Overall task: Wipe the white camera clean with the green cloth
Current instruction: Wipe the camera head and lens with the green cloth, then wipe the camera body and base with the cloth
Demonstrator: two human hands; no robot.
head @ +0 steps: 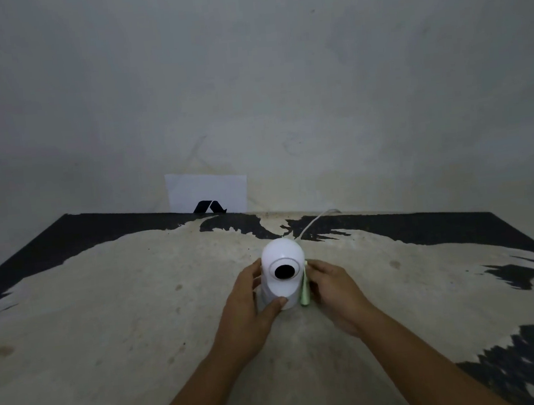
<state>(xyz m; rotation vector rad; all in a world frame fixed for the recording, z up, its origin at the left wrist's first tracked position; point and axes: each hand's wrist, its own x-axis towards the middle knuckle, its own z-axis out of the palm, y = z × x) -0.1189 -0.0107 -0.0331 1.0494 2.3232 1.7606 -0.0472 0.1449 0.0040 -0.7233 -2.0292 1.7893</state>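
Note:
The white camera (281, 259) stands upright in the middle of the table, its round head and dark lens facing me. My left hand (248, 305) grips its base from the left, thumb across the front. My right hand (331, 289) presses the green cloth (305, 288) against the camera's right side; only a narrow strip of cloth shows between fingers and camera.
The worn table (139, 312) has a pale scuffed top with black patches at the edges. A white cable (313, 222) runs from behind the camera to the wall. A white paper with a black mark (207, 193) leans on the wall at the table's far edge.

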